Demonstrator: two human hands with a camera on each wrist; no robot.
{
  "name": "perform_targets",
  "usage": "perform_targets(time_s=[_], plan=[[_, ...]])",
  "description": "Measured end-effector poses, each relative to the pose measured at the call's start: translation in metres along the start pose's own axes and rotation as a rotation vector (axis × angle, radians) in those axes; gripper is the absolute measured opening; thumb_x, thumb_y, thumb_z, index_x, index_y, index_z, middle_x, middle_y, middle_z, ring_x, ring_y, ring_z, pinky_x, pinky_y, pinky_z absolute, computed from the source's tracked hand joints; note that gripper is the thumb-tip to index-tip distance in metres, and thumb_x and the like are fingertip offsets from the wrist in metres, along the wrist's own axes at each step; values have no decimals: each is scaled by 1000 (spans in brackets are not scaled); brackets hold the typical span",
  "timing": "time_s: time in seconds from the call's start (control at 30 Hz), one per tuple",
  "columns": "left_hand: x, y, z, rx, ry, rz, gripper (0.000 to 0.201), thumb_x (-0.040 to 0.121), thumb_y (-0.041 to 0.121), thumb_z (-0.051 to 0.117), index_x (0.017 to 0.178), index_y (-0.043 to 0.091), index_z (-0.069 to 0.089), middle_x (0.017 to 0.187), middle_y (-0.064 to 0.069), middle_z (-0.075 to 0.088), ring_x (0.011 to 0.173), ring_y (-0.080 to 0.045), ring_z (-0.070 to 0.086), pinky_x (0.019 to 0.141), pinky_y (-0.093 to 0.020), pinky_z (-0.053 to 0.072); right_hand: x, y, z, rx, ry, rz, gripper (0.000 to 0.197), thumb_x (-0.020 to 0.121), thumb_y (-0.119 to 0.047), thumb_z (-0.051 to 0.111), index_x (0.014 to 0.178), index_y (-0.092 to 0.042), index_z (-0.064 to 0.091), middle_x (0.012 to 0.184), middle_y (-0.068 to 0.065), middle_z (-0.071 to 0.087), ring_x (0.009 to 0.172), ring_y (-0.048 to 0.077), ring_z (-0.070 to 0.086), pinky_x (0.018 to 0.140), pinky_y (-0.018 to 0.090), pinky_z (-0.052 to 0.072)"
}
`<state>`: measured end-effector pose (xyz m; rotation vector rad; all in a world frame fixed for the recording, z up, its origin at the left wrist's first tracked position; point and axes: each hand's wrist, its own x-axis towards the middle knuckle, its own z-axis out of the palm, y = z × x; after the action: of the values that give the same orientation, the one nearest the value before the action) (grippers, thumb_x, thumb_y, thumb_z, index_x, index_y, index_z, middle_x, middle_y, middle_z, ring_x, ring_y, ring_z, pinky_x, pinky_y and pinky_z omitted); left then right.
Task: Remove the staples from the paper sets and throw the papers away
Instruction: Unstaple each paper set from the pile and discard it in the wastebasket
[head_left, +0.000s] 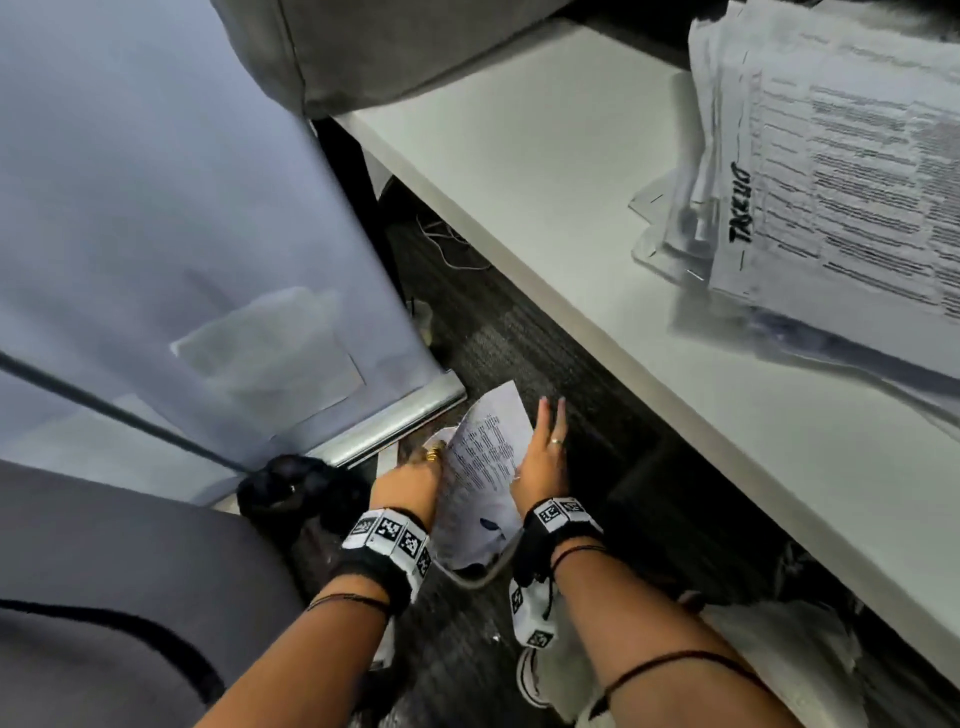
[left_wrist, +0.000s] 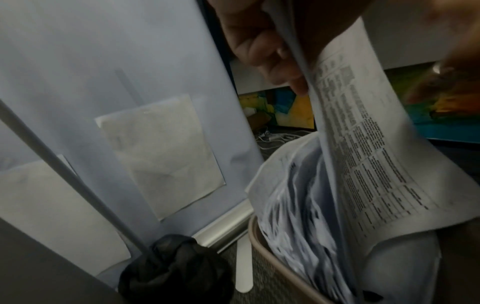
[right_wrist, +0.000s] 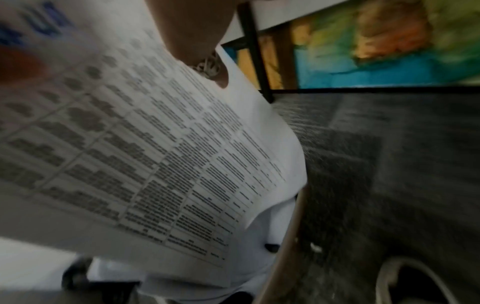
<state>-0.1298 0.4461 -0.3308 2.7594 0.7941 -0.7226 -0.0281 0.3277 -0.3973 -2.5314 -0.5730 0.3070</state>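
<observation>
A: What are the hands doing?
B: Both reach down beside the big white table (head_left: 545, 171); the left hand (head_left: 415, 475) curls its fingers round the paper (head_left: 485, 457); the right hand (head_left: 543, 457) lies flat against it, fingers straight.
A: And the paper?
B: It is bent, full of printed lines; it stands in the bin (left_wrist: 275, 273), on other sheets.

Bin (left_wrist: 262, 257) on floor, below desk (head_left: 545, 171) edge, partition (head_left: 156, 208) to its left. Sheet (head_left: 485, 457) stands over bin betw. left hand (head_left: 415, 473) & right hand (head_left: 543, 457); more papers (left_wrist: 293, 216) inside bin. Paper stack (head_left: 841, 171) on desk, far right. Cables (head_left: 447, 244) on floor under desk, behind bin.
</observation>
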Motion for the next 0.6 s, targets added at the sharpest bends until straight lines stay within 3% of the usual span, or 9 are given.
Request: perform_targets(time_s=[0.07,0.13,0.17,0.23,0.27,0.37,0.47,0.53,0.6], plan=[[5,8,15,1,-19,-24,52,96,5,31,145,13,17,140,-11,37,118,-31,50,92,-40,45,5,0,7,-155,200,-332,98,62,6,67,145,-15,20,150,15,15,134,36,29,109,48,33],[12,14,34,-22,-26,-70,52,96,7,30,145,13,14,143,-11,33,124,-31,43,96,-40,42,11,-5,18,-354,162,-568,81,72,5,44,145,-23,25,150,11,22,137,34,21,116,48,14],[16,15,44,-21,-29,-96,53,97,8,29,146,14,12,145,-10,30,128,-31,38,98,-40,40,13,-5,23,-430,46,-583,75,74,1,37,144,-26,32,149,8,30,137,31,24,116,47,11],[20,17,65,5,-45,-133,55,98,13,28,148,19,6,146,-9,26,131,-31,30,101,-41,37,13,1,32,-559,-186,-475,58,84,-8,35,139,-26,44,147,5,38,139,28,28,114,45,12],[21,16,76,17,-69,-142,56,99,16,27,149,23,4,147,-9,24,133,-32,27,103,-42,34,12,7,37,-585,-310,-406,53,90,-12,39,143,-23,38,152,6,30,142,28,21,115,46,10],[21,8,101,17,-135,-153,57,98,22,30,148,33,4,153,-7,10,137,-37,17,108,-47,29,8,17,36,-565,-467,-309,83,73,-39,72,145,-22,33,154,8,25,142,30,21,112,49,22],[19,4,89,24,-75,-108,58,97,27,35,148,29,7,153,-7,11,137,-32,18,107,-43,29,6,10,21,-574,-604,-303,83,85,-28,63,150,-20,11,158,9,-2,145,30,-2,116,46,4],[13,1,59,-17,69,-85,57,96,32,38,147,28,15,150,-7,19,134,-29,25,103,-41,33,6,-8,0,-492,-490,-267,69,88,-22,57,147,-14,21,157,11,7,144,30,8,115,43,13],[5,-4,20,-104,253,-35,49,94,38,37,142,26,35,142,-6,34,126,-28,36,98,-40,38,1,-36,-32,-424,-336,-235,48,91,-21,52,135,-9,37,146,15,32,134,30,33,107,39,29]])
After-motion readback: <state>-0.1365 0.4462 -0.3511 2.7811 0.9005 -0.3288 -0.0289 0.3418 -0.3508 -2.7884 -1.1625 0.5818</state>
